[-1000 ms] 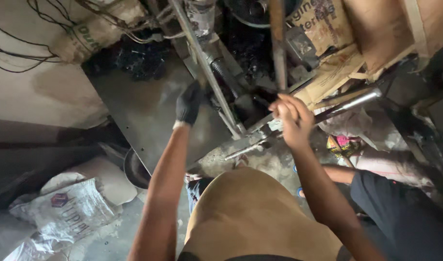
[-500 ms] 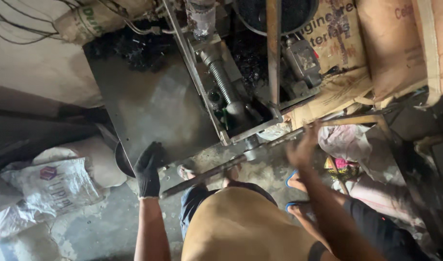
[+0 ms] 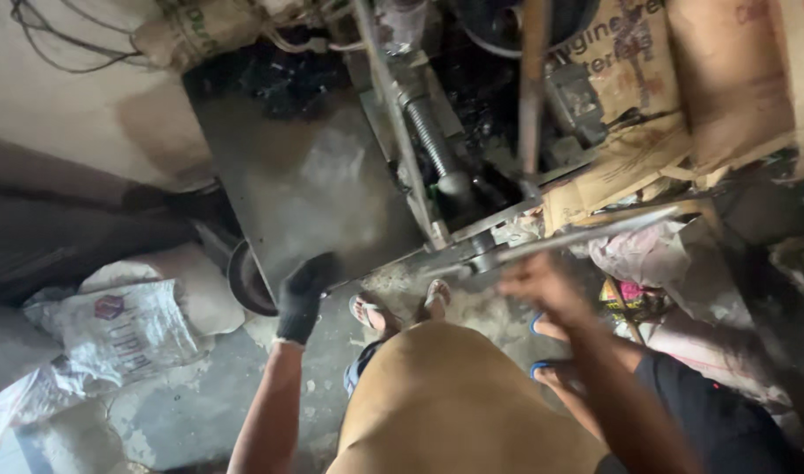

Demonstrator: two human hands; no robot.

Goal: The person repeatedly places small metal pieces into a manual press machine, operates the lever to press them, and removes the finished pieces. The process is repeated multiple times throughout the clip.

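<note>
Long steel lever bar (image 3: 586, 235) at 1 o'clock, running from the machine's pivot joint (image 3: 482, 260) out toward 3 o'clock. Right hand (image 3: 542, 285) bare, blurred, just under bar near pivot; can't tell if fingers are wrapped on it or loose. Left hand (image 3: 303, 294) in black glove, fingers curled on lower edge of grey steel plate (image 3: 305, 184) w/ threaded screw (image 3: 430, 136) at 12. Bar fitted at pivot; judged mid-job. White sacks (image 3: 121, 329) at 9, sandalled feet (image 3: 402, 307) on floor.
</note>
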